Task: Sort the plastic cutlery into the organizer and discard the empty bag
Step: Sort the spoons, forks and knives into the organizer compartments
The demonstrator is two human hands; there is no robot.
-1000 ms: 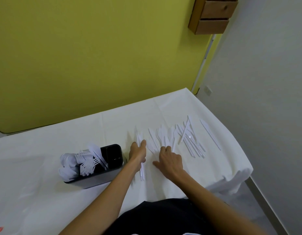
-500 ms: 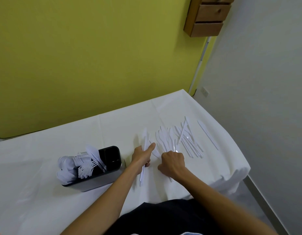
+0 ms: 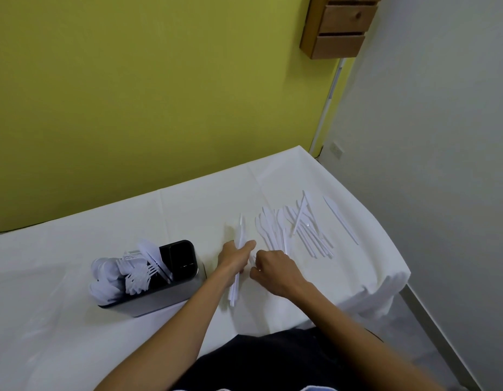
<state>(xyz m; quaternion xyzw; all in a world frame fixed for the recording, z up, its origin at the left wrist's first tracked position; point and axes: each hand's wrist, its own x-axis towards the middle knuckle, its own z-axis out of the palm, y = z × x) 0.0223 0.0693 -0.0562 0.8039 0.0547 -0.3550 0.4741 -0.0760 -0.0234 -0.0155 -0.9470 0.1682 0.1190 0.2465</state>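
Currently the left hand point(image 3: 232, 258) grips a bundle of white plastic knives point(image 3: 239, 231). Its fingers and thumb are wrapped round the middle of the bundle, which lies lengthwise on the white tablecloth point(image 3: 75, 221), blades pointing away from the person. Just beside it, the right hand point(image 3: 275, 268) sits knuckles up on the cloth with its fingers curled under. Whether they hold a piece cannot be made out.

Beyond the right hand lies a loose spread of white plastic cutlery point(image 3: 289, 230), long thin pieces fanned out and partly crossing one another. A single white plastic knife point(image 3: 340, 218) lies apart from them, nearer the right edge of the table.

To the left of the left hand stands the oblong organizer with a grey wall and black inside point(image 3: 160, 294). White plastic spoons point(image 3: 103, 275) fill its far-left part and white plastic forks point(image 3: 137, 273) stand next to them. One long white piece leans across the middle. The compartment at the end nearest the left hand looks dark inside.

A yellow-green wall point(image 3: 131, 94) rises behind the table, and a small wooden drawer box point(image 3: 337, 26) hangs at the top right.
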